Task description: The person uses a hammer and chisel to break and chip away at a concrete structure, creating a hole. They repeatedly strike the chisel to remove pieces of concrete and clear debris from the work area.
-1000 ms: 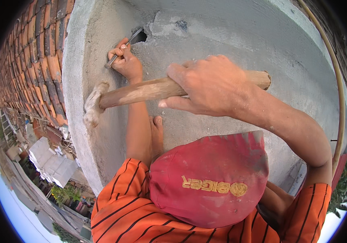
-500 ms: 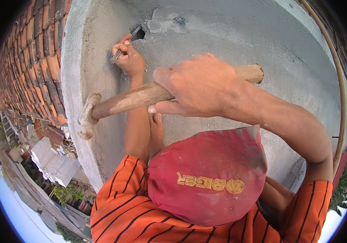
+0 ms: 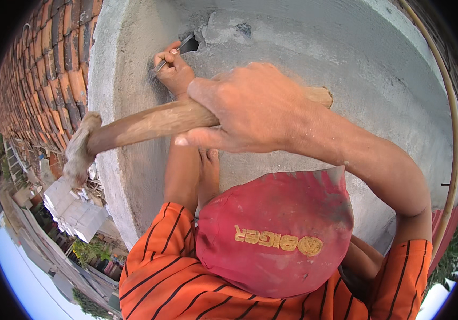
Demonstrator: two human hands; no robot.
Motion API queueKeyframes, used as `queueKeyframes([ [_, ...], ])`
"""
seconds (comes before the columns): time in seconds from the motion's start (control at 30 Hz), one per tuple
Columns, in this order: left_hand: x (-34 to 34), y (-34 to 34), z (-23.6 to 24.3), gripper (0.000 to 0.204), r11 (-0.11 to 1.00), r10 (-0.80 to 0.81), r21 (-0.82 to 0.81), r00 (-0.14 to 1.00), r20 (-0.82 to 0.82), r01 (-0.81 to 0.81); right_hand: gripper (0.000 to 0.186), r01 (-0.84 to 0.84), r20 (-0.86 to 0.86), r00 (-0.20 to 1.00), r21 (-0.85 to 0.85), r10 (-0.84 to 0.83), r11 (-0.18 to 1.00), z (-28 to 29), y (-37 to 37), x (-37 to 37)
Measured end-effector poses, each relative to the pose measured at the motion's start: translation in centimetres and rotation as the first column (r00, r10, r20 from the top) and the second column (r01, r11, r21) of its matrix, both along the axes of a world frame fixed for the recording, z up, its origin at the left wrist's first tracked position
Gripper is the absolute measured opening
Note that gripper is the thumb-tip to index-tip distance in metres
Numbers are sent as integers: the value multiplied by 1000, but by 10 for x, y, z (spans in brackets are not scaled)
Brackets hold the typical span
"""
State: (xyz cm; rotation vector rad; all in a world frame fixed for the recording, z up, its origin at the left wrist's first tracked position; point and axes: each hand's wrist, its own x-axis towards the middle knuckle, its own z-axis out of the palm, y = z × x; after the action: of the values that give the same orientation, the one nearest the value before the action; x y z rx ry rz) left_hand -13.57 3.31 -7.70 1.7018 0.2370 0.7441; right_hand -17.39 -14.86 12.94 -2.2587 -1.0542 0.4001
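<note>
My left hand [image 3: 175,73] is closed round a thin metal chisel [image 3: 160,66]. The chisel slants up to a dark, ragged hole [image 3: 191,45] in the grey cement surface, close to the inner corner; its tip is hard to make out there. Nearer the camera, my right hand [image 3: 253,109] grips a hammer [image 3: 149,125] round its thick wooden handle. The pale, worn hammer head lies out to the left, over the outer edge of the wall and apart from the chisel. My right forearm reaches in from the lower right.
A low cement wall [image 3: 114,176] runs down the left side, with a roof of orange tiles [image 3: 47,80] beyond it. White blocks [image 3: 77,210] lie far below. A tan pipe [image 3: 449,106] curves along the right. A red cap [image 3: 271,234] and a bare foot [image 3: 209,169] are lower down.
The hammer has swung left and closer to the camera, its head moving away from the chisel. My left hand still holds the chisel by the hole. The whole view has shifted slightly.
</note>
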Motion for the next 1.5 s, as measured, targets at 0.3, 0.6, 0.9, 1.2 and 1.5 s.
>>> queueKeyframes([
  [0.3,-6,-3,35,20,919,128,395,947,-295,-1,55,54,-214,969,-298,-122,953,-38,-21,31],
  [0.6,-5,1,33,20,977,84,212,966,-243,-32,55,-152,54,988,247,143,957,11,7,-14],
  [0.9,-13,6,46,18,913,159,406,949,-274,-35,52,-20,-194,981,-225,-25,974,-6,-3,2],
  [1.2,14,7,-5,14,915,15,404,999,-47,5,58,168,-277,920,-366,-279,915,-55,-8,31],
  [1.5,5,3,24,12,930,38,366,981,-191,35,56,32,36,999,164,-38,986,-4,7,-20],
])
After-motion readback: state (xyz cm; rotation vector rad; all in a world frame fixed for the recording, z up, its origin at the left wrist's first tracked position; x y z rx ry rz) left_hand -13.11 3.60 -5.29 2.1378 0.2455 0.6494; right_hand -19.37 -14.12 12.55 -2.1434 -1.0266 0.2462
